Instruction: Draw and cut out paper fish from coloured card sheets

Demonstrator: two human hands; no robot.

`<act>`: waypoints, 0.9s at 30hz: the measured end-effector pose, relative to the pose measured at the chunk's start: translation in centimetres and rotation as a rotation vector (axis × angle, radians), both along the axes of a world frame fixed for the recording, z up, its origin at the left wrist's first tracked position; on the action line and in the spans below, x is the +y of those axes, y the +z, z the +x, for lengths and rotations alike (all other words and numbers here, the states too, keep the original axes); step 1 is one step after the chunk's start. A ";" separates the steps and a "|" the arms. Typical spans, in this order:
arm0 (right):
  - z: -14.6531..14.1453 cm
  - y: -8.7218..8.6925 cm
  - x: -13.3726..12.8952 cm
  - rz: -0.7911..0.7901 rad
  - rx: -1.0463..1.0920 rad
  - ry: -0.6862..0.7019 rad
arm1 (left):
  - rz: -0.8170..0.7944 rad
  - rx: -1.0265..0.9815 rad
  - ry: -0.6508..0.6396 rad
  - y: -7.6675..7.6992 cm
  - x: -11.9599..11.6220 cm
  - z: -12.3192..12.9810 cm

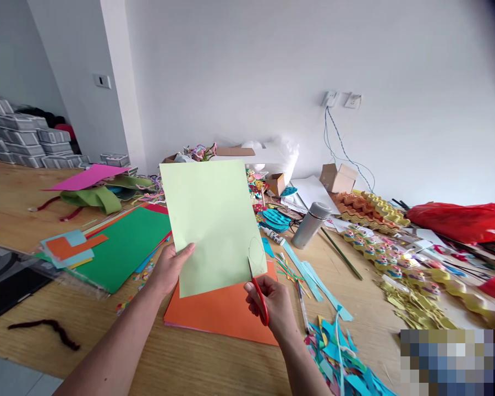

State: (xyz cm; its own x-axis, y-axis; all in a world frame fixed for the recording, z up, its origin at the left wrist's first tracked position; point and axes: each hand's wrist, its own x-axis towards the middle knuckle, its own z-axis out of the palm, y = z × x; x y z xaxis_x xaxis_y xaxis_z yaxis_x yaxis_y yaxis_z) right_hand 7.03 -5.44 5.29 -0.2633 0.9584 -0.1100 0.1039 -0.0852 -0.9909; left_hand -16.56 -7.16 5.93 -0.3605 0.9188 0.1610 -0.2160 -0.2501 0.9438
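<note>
A pale green sheet of paper [212, 220] is held up in front of me, tilted slightly. My left hand [174, 264] grips its lower left edge, thumb on the front. In my right hand [270, 302] is a pair of red-handled scissors [260, 297], with the fingers in the loops. Their blades touch the sheet's lower right part, close to a rounded shape drawn in pencil [256, 252]. Below the sheet, a stack of paper with an orange top sheet [226, 319] lies on the wooden table [181, 363].
Green card [127, 247] and coloured offcuts lie at left. Blue paper scraps [334, 352] are heaped at lower right. A silver flask [311, 225] stands behind, near egg trays [365, 212] and a red plastic bag [457, 220]. A brown pipe cleaner [49, 325] lies at front left.
</note>
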 end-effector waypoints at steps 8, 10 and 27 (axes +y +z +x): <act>-0.2 -0.5 -0.1 0.007 -0.030 -0.045 | -0.008 0.008 -0.022 -0.6 0.1 -0.2; -0.3 -0.3 -0.1 0.006 -0.034 -0.041 | -0.009 0.011 -0.019 -0.6 0.2 -0.2; 0.1 -0.2 0.3 -0.031 -0.044 0.086 | -0.034 0.035 -0.004 -0.4 0.2 -0.3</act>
